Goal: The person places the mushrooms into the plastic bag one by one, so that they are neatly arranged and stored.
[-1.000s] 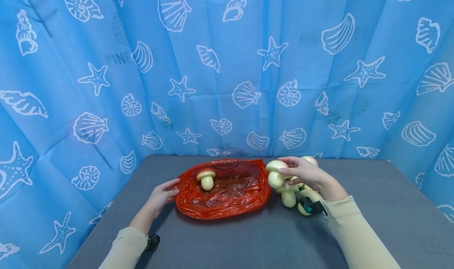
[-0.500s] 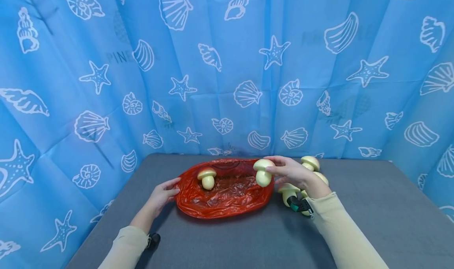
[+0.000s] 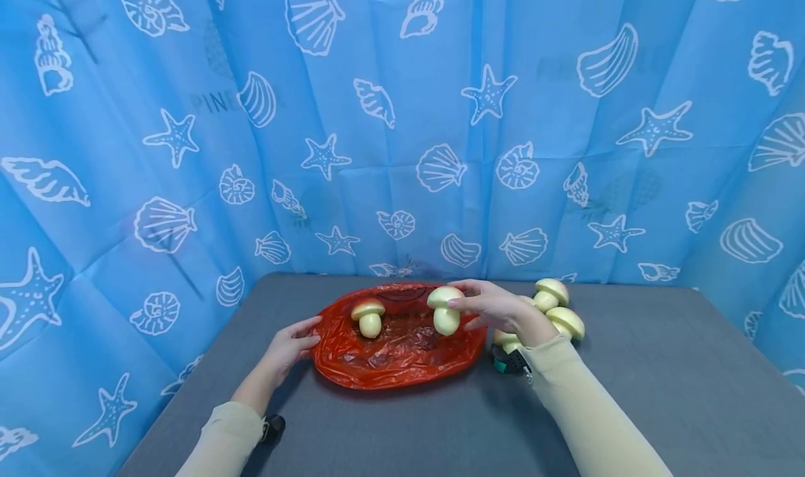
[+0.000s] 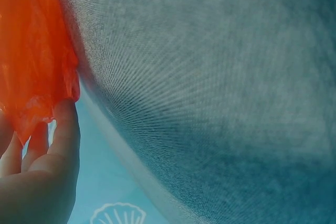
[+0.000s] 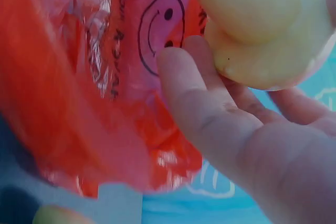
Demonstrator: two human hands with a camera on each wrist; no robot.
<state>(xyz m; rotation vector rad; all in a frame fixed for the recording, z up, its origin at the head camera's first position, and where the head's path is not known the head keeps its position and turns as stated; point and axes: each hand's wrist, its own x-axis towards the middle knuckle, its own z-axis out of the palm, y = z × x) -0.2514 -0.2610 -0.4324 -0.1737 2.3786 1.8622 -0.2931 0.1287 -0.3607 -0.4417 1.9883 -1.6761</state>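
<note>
An open red plastic bag (image 3: 402,376) lies on the grey table with its mouth spread wide. At its left rim, my left hand (image 3: 284,355) pinches the edge; the left wrist view shows the bag film (image 4: 31,40) between the fingers. My right hand (image 3: 503,311) holds a pale toy mushroom (image 3: 446,319) by its cap over the right part of the bag, stem down. The right wrist view has this mushroom (image 5: 252,19) up close, fingertips against the cap. Another toy mushroom (image 3: 370,325), with a reddish cap top, sits inside the bag on the left.
Several more pale mushrooms (image 3: 564,320) are clustered right of the bag, partly hidden by my right forearm. A blue curtain (image 3: 402,128) with white shell prints hangs behind the grey table (image 3: 377,435). The bag carries a drawn smiling face (image 5: 163,32).
My right hand has carried the mushroom leftward from the bag's right edge to over its opening. The left hand has stayed at the left rim.
</note>
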